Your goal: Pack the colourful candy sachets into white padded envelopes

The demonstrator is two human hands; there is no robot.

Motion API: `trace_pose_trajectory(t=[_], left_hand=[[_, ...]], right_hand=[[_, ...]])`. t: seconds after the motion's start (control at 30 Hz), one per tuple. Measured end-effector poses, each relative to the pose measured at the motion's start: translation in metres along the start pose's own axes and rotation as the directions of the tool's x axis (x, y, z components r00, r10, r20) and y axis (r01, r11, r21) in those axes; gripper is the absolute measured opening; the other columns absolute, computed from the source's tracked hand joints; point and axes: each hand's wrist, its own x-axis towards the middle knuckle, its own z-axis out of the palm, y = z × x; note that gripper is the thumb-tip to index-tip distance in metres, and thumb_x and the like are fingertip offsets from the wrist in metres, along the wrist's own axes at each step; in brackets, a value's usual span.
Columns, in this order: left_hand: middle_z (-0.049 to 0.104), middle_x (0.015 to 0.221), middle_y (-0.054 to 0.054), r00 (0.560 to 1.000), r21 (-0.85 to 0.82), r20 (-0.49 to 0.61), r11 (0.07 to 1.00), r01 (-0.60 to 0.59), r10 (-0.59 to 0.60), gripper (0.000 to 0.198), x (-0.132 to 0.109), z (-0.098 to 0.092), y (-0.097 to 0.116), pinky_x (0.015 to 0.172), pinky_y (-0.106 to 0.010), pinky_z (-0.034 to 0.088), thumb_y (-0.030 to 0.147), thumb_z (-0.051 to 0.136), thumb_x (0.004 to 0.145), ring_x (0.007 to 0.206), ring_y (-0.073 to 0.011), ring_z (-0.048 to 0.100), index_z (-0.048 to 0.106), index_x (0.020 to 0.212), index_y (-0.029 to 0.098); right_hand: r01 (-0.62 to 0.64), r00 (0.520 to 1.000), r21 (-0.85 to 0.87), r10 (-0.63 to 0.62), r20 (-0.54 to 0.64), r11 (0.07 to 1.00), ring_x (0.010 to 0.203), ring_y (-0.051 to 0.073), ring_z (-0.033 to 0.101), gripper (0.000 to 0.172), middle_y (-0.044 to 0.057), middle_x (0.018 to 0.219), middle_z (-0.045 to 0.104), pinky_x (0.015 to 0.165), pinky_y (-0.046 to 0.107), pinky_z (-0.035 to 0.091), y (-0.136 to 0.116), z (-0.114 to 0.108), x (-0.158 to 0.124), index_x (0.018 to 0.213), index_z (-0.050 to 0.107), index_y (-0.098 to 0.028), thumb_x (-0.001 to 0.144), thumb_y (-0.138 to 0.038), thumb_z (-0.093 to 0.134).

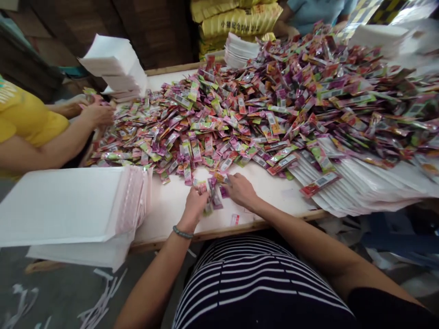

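Observation:
My left hand (196, 204) is closed on a few small printed snack packets (202, 187) near the table's front edge. Just to its right, my right hand (241, 188) pinches an orange-and-purple snack packet (221, 177) by its end. Purple packets (215, 194) show between the two hands; which hand holds them I cannot tell. Beyond my fingers rises a wide heap of similar packets (233, 119) in pink, green, red and purple.
White padded envelopes (65, 196) are stacked at the left, overhanging the edge. More envelopes (360, 183) fan out at the right beneath packets. A white stack (113, 59) stands back left. A co-worker in yellow (30, 119) handles packets; another person in blue (312, 16) is behind the heap.

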Motion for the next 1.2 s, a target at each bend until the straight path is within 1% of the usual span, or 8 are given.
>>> trace_pose_trajectory(t=[0.1,0.3,0.47,0.57,0.63,0.8,1.0,1.2], left_hand=[[0.073,0.087,-0.007,1.0,-0.032,0.009,0.999,0.026,-0.026,0.04,-0.015,-0.005,-0.01,0.072,-0.03,0.048,0.032,0.067,0.078,0.08,-0.0213,0.068,0.056,0.113,0.015],[0.072,0.099,-0.014,0.997,0.509,0.003,0.858,-0.063,0.071,0.064,-0.057,-0.039,-0.009,0.082,-0.039,0.048,0.029,0.059,0.086,0.093,-0.0292,0.067,0.036,0.142,0.009],[0.061,0.129,-0.016,0.852,0.628,0.124,0.624,-0.464,0.509,0.042,-0.073,-0.061,-0.03,0.097,-0.043,0.045,0.023,0.049,0.092,0.113,-0.0285,0.058,0.052,0.133,0.014],[0.068,0.118,-0.013,0.861,0.584,0.256,0.639,-0.501,0.44,0.036,-0.071,-0.068,-0.04,0.09,-0.035,0.049,0.019,0.044,0.094,0.104,-0.0228,0.064,0.056,0.127,0.015],[0.071,0.108,-0.01,0.923,0.616,0.214,0.689,-0.381,0.319,0.032,-0.064,-0.071,-0.034,0.082,-0.032,0.05,0.021,0.043,0.095,0.094,-0.0214,0.067,0.06,0.122,0.016],[0.066,0.11,-0.016,0.95,0.745,-0.096,0.654,-0.13,0.298,0.042,-0.018,-0.066,0.001,0.083,-0.033,0.048,0.044,0.053,0.09,0.1,-0.0268,0.063,0.062,0.113,0.01],[0.069,0.097,-0.016,0.961,0.824,0.013,0.542,-0.166,0.275,0.023,0.022,-0.063,0.003,0.081,-0.034,0.046,0.019,0.048,0.09,0.095,-0.0268,0.064,0.066,0.1,0.01],[0.067,0.096,-0.018,0.92,0.827,0.082,0.489,-0.277,0.383,0.029,0.012,-0.071,-0.012,0.083,-0.038,0.045,0.006,0.041,0.084,0.1,-0.0294,0.059,0.068,0.095,0.011]], right_hand=[[0.088,0.995,-0.012,-0.087,0.055,0.996,0.099,0.023,0.058,0.031,0.014,0.109,0.063,0.077,0.028,0.041,-0.016,0.008,0.003,0.118,0.06,-0.014,0.095,-0.032,0.048],[0.385,0.912,-0.012,-0.378,0.156,0.923,0.105,0.026,0.054,0.042,0.015,0.118,0.06,0.086,0.035,0.042,-0.032,0.013,-0.009,0.127,0.056,-0.015,0.096,-0.042,0.047],[0.667,0.716,0.062,-0.661,0.225,0.743,0.105,0.026,0.053,0.041,0.015,0.12,0.06,0.087,0.04,0.043,-0.047,0.02,-0.035,0.131,0.053,-0.015,0.095,-0.033,0.049],[0.743,0.58,0.223,-0.774,0.254,0.63,0.099,0.02,0.057,0.028,0.01,0.11,0.066,0.086,0.034,0.043,-0.048,0.015,-0.025,0.113,0.065,-0.018,0.097,-0.028,0.044],[0.701,0.632,0.241,-0.741,0.226,0.671,0.095,0.018,0.06,0.027,0.008,0.103,0.069,0.084,0.03,0.043,-0.05,0.005,-0.003,0.104,0.068,-0.019,0.096,-0.021,0.043],[0.265,0.964,0.037,-0.263,-0.046,0.964,0.094,0.022,0.063,0.031,0.012,0.101,0.069,0.08,0.03,0.043,-0.079,-0.012,0.068,0.099,0.067,-0.015,0.097,-0.029,0.04],[0.041,0.98,0.011,-0.038,-0.194,0.999,0.11,0.031,0.056,0.061,0.018,0.123,0.055,0.087,0.037,0.044,-0.105,0.01,0.109,0.129,0.049,-0.015,0.079,-0.047,0.065],[0.101,0.984,0.22,-0.064,-0.169,0.97,0.087,0.022,0.061,0.017,0.006,0.09,0.067,0.076,0.031,0.044,-0.075,0.017,0.119,0.091,0.064,-0.02,0.077,-0.023,0.056]])
